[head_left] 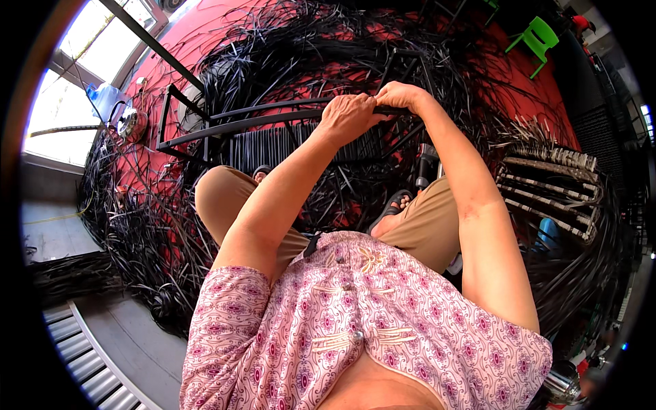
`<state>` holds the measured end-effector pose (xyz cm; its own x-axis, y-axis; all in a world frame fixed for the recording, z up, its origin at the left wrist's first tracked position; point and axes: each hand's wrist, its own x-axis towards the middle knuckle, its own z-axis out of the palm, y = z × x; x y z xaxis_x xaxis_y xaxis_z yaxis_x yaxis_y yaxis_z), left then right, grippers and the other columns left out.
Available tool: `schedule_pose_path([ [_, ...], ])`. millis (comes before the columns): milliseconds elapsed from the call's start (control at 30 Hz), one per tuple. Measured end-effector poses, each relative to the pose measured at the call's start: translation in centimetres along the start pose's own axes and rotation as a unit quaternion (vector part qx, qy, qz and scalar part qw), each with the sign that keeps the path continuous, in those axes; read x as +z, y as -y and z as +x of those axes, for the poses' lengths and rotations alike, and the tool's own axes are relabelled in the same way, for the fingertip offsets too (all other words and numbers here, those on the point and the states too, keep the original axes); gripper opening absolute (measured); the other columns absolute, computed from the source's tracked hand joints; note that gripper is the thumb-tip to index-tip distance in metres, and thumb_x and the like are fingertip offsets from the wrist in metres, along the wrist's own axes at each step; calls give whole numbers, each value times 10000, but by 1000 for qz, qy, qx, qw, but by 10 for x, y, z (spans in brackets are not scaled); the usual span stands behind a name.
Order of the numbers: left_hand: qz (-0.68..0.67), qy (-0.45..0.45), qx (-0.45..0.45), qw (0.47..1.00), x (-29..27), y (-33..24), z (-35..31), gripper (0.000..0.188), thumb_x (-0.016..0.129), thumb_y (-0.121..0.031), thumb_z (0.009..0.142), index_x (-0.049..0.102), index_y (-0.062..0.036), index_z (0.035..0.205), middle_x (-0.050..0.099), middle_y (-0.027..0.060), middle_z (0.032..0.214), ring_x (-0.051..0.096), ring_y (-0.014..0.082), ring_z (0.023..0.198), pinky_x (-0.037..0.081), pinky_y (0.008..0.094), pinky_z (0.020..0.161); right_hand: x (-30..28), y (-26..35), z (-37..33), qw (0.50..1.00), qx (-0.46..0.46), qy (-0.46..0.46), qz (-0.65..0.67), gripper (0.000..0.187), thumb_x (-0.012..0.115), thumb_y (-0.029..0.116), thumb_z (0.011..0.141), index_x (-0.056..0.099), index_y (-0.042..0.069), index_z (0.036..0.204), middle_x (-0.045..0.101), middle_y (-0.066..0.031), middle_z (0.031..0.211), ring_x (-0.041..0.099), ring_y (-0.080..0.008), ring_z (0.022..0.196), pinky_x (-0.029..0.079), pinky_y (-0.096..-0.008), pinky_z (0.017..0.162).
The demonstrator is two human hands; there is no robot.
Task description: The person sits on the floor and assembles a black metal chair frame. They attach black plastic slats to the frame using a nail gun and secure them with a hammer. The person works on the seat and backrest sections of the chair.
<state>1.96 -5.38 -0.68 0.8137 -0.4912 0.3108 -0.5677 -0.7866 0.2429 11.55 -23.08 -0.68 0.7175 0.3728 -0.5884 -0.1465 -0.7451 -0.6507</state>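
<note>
Both hands point(347, 116) close tog., arms point(482, 198) fwd, fingers prob. curled.

A red floor point(540, 109) spreads out ahead of me, and towards my upper right a bright green chair point(540, 34) stands on it. On my far left, large windows point(65, 116) glow with strong white daylight. Below them lies a grey surface point(58, 232), with a slatted metal rack point(85, 362) nearer me. My far right is darker.
</note>
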Motion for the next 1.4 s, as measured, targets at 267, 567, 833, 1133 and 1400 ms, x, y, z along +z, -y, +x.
schedule_pose_path([
  [267, 15, -16, 11, 1000, 9, 2, -1, 426, 586, -473, 901, 620, -51, 942, 641, 96, 853, 659, 280, 835, 514, 394, 725, 0, -5, 9, 999, 33, -19, -25, 253, 716, 234, 825, 734, 5, 931, 699, -67, 868, 628, -151, 705, 520, -319, 649],
  [567, 53, -43, 59, 996, 17, 8, -4, 363, 619, -421, 889, 601, -69, 974, 604, 71, 879, 650, 256, 834, 518, 375, 737, 4, 3, 5, 997, 67, 26, -39, 317, 687, 323, 829, 716, 19, 912, 694, -77, 867, 664, -178, 646, 550, -285, 541],
  [833, 42, -56, 53, 996, 16, 5, -4, 348, 642, -399, 872, 605, -66, 965, 609, 80, 877, 649, 263, 846, 515, 379, 742, -4, 7, 10, 992, 74, 21, -102, 298, 717, 250, 765, 719, 12, 944, 694, -81, 837, 633, -191, 682, 506, -369, 623],
  [1133, -55, 15, 20, 998, -2, -3, -3, 331, 607, -345, 901, 623, -38, 1026, 643, 113, 914, 645, 311, 874, 500, 425, 733, -1, -20, 11, 994, -4, -60, 88, 119, 757, 113, 664, 718, 10, 708, 678, -71, 713, 593, -183, 610, 465, -358, 604],
  [1400, -54, -11, -1, 998, 0, -3, -5, 380, 619, -386, 876, 651, -36, 1018, 675, 130, 894, 660, 324, 822, 504, 436, 706, 2, -10, -2, 985, -83, -96, 121, 148, 754, 204, 802, 709, 67, 769, 677, -17, 726, 599, -92, 616, 467, -265, 575],
])
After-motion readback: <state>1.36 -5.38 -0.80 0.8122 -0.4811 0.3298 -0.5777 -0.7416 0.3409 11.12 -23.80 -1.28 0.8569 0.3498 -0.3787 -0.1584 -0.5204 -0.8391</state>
